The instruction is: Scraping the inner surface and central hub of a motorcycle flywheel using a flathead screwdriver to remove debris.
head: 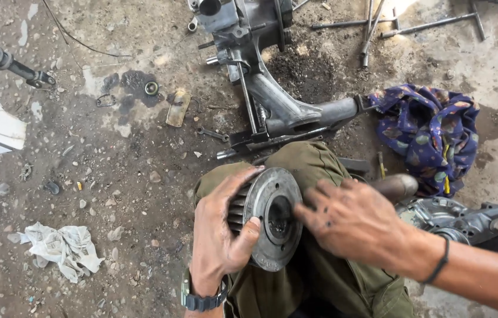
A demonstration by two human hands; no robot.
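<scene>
We hold a round metal drum (272,218) on our knee (308,159), above the dirty floor (113,176). Our left hand (219,235) is closed around its toothed rim, with the thumb pressed on the flat face. Our right hand (349,221) holds nothing; its fingers are half open and touch the face near the centre hole. We judge the drum to be heavy and stiff, and probably greasy, so it can slip. The rim with teeth looks the best place to take hold of it, with the knee carrying the weight. An engine arm (284,112) lies in front of the knee, a blue cloth (431,135) is to the right, and a white rag (63,247) is to the left.
</scene>
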